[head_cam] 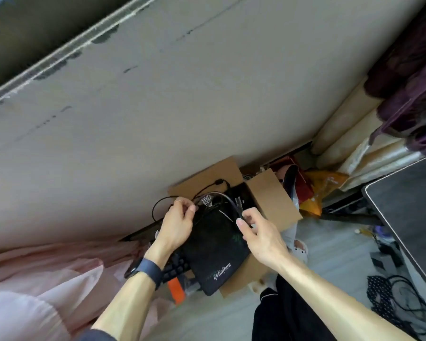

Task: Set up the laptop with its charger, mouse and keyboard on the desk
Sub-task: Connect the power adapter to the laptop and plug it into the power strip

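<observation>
Soft even daylight, faint shadows, slight motion blur, wide-angle bending at edges

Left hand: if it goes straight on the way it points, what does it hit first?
Probably the tangle of cables in the cardboard box, just beyond the left hand, which pinches a thin black cable; depth is unclear.

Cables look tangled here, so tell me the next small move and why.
Probably draw the thin black cable clear: the left hand pinches it, the right hand grips a thicker cable, and both loop over the mouse pad in the cardboard box.
</observation>
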Demonstrator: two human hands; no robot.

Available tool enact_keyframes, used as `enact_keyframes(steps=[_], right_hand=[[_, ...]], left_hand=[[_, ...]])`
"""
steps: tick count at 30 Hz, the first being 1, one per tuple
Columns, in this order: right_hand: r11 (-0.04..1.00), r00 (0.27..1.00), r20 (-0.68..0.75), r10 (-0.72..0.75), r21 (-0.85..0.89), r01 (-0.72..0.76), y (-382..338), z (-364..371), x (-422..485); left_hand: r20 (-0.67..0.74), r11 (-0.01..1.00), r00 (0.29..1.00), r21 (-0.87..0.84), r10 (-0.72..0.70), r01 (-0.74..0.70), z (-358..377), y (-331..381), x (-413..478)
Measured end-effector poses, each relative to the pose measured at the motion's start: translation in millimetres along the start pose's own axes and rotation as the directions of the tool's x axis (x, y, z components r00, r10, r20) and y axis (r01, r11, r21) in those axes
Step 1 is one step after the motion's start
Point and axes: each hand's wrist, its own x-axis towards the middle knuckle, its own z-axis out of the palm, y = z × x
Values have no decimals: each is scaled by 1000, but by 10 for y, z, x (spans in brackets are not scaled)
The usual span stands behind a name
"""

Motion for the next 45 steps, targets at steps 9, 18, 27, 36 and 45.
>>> enact_keyframes(steps=[9, 18, 27, 36, 45], right_hand=[[988, 978, -187, -96, 101, 116, -982, -377, -478], [956, 919, -313, -239, 89, 278, -1645, -877, -988], [898, 751, -569, -335, 50, 438, -1950, -1787, -1809], [899, 494, -831, -256, -17, 437, -1583, -2853, -2975], [908, 211, -972, -106, -8, 418, -742, -3438, -4507]], left_hand=[[-132, 980, 990, -187, 48, -72, -959, 627, -464], [-197, 942, 956, -215, 217, -258, -1829, 1322, -1031], [-149, 795, 851, -306, 503, -523, -2264, 2601, -1765], [22, 576, 587, -232, 809, -784, -1940, 4094, -2383], [233, 385, 337, -202, 912, -901, -899, 5278, -3479]])
